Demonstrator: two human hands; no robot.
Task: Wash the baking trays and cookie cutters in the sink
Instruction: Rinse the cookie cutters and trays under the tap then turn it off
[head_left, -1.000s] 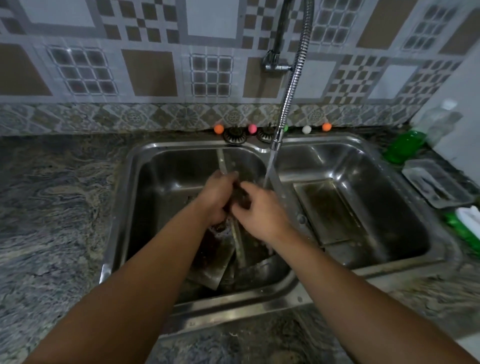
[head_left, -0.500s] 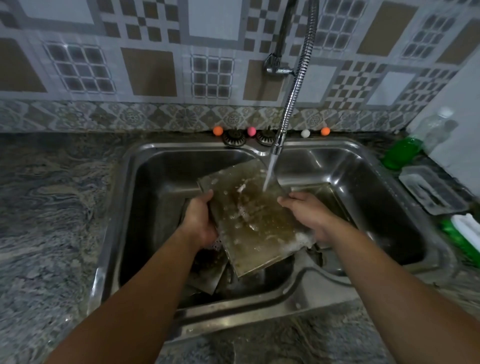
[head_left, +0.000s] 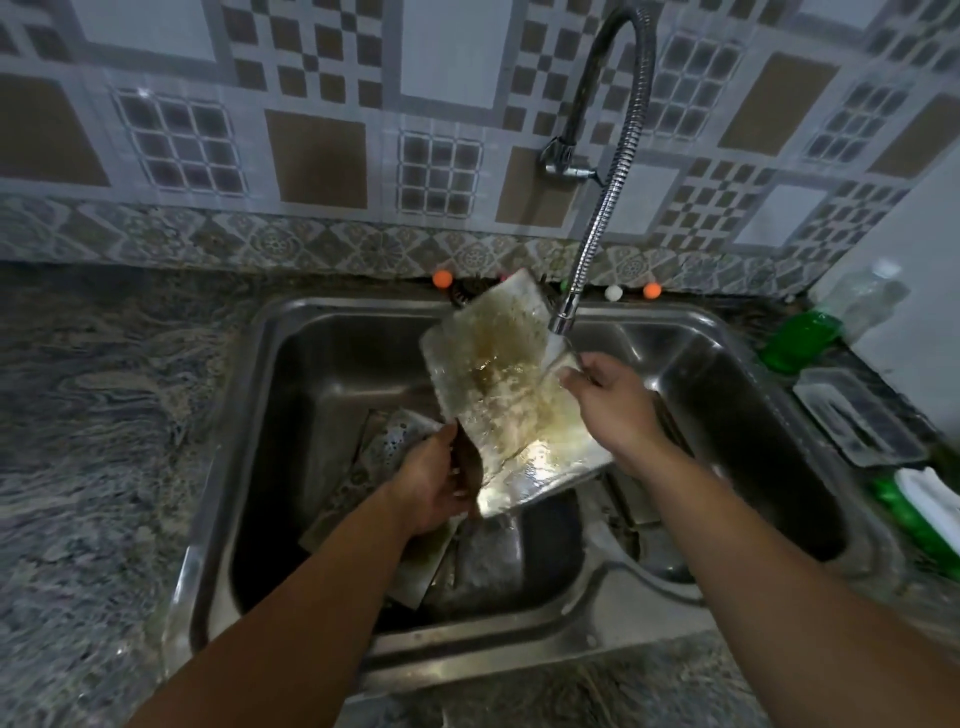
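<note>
Baking tray (head_left: 511, 400), soapy and streaked brown, is now raised well above the left basin and tipped steeply, its far corner up near the back rim of the sink (head_left: 218, 467) and its near edge low over the basin; half a second ago it lay flatter and lower between the hands, and a second ago the hands were down together in the basin with no tray lifted. Water from the flexible tap (head_left: 563, 317) now strikes the tray's upper right edge and runs down its face, so I judge the rinse of this tray is under way while the scrubbing of it is done or nearly so. More trays (head_left: 395, 441) lie stacked in the left basin beneath, still to be washed. Left hand (head_left: 434, 483) grips the tray's lower left edge, fingers curled round it, forearm reaching in from below. Right hand (head_left: 610, 402) holds the right edge just under the stream, thumb and fingers pinching it, wrist bent upward.
</note>
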